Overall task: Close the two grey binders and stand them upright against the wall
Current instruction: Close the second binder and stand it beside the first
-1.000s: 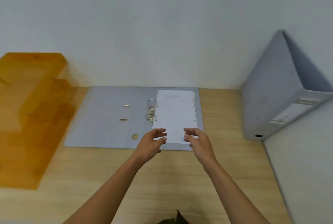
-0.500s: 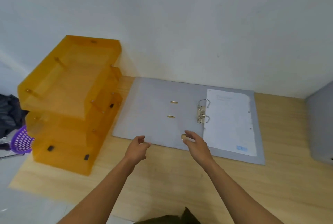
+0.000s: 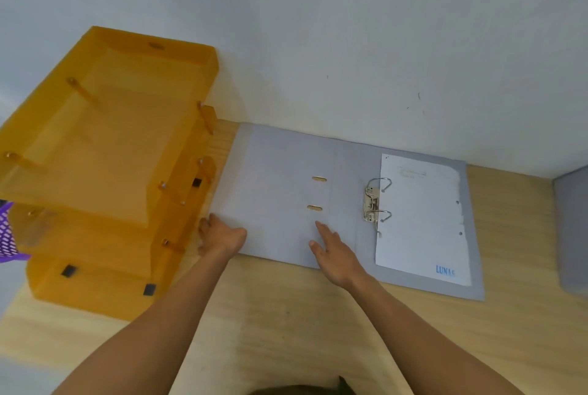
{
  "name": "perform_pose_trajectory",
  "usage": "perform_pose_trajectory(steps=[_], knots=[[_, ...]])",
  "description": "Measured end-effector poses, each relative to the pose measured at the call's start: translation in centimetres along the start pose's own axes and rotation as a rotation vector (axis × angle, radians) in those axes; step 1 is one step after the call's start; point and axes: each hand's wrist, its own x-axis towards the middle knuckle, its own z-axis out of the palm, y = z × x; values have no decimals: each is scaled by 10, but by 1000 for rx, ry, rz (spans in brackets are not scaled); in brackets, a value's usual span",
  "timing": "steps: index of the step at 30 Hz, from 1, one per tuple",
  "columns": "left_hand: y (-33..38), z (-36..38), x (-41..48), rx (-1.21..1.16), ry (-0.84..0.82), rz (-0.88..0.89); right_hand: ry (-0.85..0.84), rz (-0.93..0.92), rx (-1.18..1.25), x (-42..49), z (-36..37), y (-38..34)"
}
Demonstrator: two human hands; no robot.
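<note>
Both hands reach forward over the pale wooden desk [image 3: 286,331] toward the open grey lever-arch binder [image 3: 280,191], which lies flat with its far edge against the white wall [image 3: 350,44]. Left hand [image 3: 221,235]: extended at the near left corner of the binder's left cover, palm down, fingers loosely curled at the cover's edge; whether any fingertip is under the cover cannot be told, and nothing is lifted. Right hand [image 3: 334,254]: spread flat, palm down, fingers straight and together, resting on the inside of the left cover near its front edge, with the fingertips pointing toward the two brass slots [image 3: 318,194]; it grips nothing. Both forearms run bare from the lower frame edge, converging slightly toward the binder.

Silver ring mechanism [image 3: 374,203]: mounted on the right cover just beside the spine fold, its two arches closed through a white sheet of paper [image 3: 423,219] with a ragged right margin and blue lettering at its near corner. Second grey binder [image 3: 572,235]: only partly in view at the right frame edge, well apart from the open one; its pose cannot be judged. Translucent orange plastic stacked letter tray [image 3: 105,156]: stands just beside the open binder's left edge, close to the left hand. Purple perforated object [image 3: 6,235]: partly visible at the far left edge.
</note>
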Motion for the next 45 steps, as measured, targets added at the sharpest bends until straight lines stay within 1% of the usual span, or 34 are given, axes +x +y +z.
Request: perform_pose_trajectory(steps=[2, 6, 9, 11, 13, 16, 19, 21, 23, 25, 28, 31, 33, 35, 37, 41, 45], knots=[[2, 5, -3, 42, 38, -25, 0, 16, -12, 0, 3, -1], [-1, 2, -2, -8, 64, -29, 45, 34, -57, -12, 7, 10], [-4, -9, -10, -101, -1, 74, 119, 64, 25, -23, 10, 18], [-3, -17, -20, -142, -40, 157, 130, 82, 119, -26, 11, 16], [1, -26, -37, -172, -121, 226, 115, 56, 204, -34, 12, 7], [14, -37, -64, -282, -226, 276, 91, -31, 293, -44, 13, -16], [34, -41, -97, -516, -389, 288, 105, -108, 376, -56, 6, -43], [51, -39, -122, -701, -536, 291, 116, -176, 436, -66, -6, -58], [68, -32, -141, -789, -674, 348, 136, -248, 475, -80, -23, -70], [83, -21, -156, -810, -740, 408, 159, -298, 505, -94, -39, -76], [99, 6, -175, -851, -784, 402, 207, -333, 569, -108, -58, -70], [104, 42, -184, -763, -881, 424, 235, -312, 657, -123, -77, -55], [103, 67, -195, -627, -937, 421, 248, -269, 688, -134, -95, -37], [104, 85, -206, -535, -923, 384, 276, -213, 714, -143, -117, -19], [107, 103, -214, -489, -851, 378, 331, -173, 691, -151, -140, -3], [116, 124, -223, -428, -719, 429, 405, -170, 575, -170, -177, 20], [115, 143, -217, -367, -624, 438, 429, -148, 462, -179, -193, 50]])
